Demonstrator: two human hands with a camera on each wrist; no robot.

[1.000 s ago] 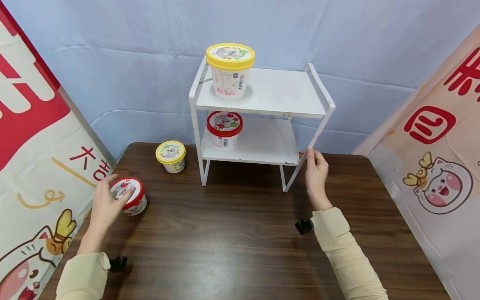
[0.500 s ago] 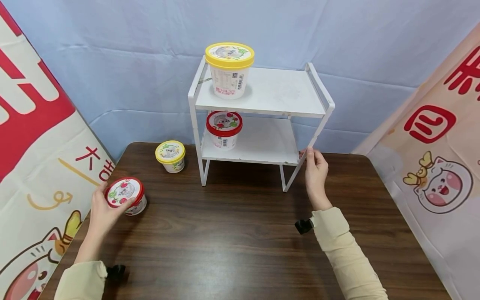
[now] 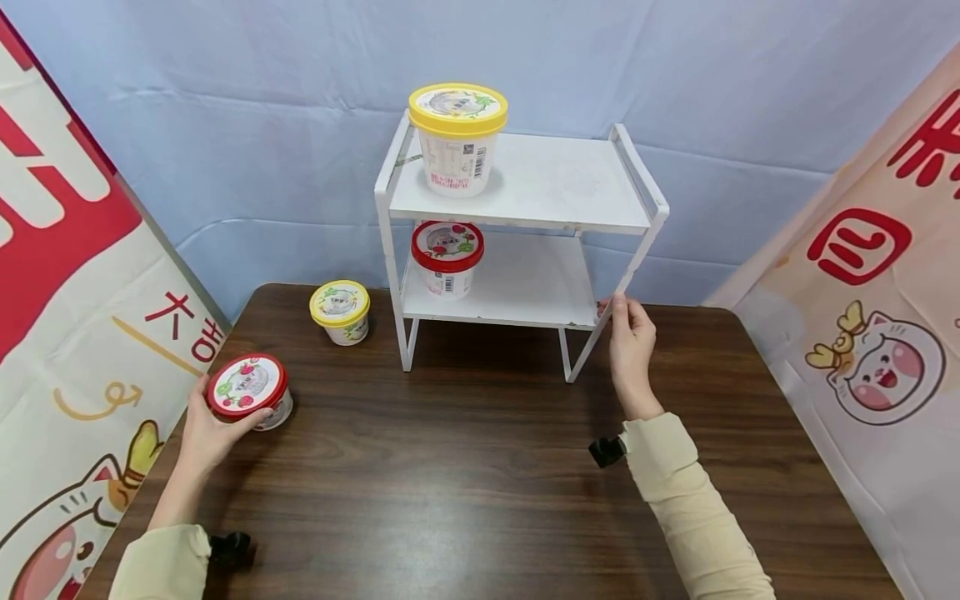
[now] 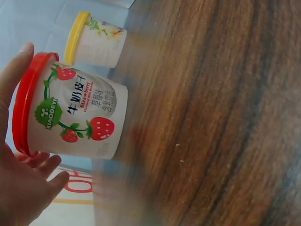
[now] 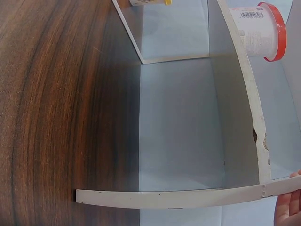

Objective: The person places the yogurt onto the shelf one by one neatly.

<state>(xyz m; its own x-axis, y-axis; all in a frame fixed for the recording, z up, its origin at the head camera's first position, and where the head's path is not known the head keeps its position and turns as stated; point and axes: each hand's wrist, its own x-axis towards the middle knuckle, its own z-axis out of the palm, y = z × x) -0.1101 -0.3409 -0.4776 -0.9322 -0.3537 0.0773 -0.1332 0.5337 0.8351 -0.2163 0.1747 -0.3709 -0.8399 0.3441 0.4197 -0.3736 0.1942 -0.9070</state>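
Note:
My left hand (image 3: 206,433) spans the lid of a red-lidded strawberry tub (image 3: 251,390) at the table's left, thumb and fingers on opposite sides of its rim. In the left wrist view the tub (image 4: 77,106) stands on its base, strawberries printed on its side. My right hand (image 3: 633,354) grips the right front leg of a white two-tier shelf rack (image 3: 555,179); only fingertips (image 5: 288,207) show in the right wrist view. On the upper shelf sits a large yellow-lidded tub (image 3: 459,142). Below it, another red-lidded tub (image 3: 447,260) occupies the lower shelf's left side.
A small yellow-lidded tub (image 3: 341,312) stands on the dark wooden table (image 3: 450,467), between the left hand's tub and the rack. Blue cloth (image 3: 262,167) hangs behind. Printed banners flank the table, the left banner (image 3: 112,333) close to the left hand.
My left hand has drawn slightly back and toward the left around the red-lidded tub's rim, uncovering more of the lid. The right hand and the rack have stayed put.

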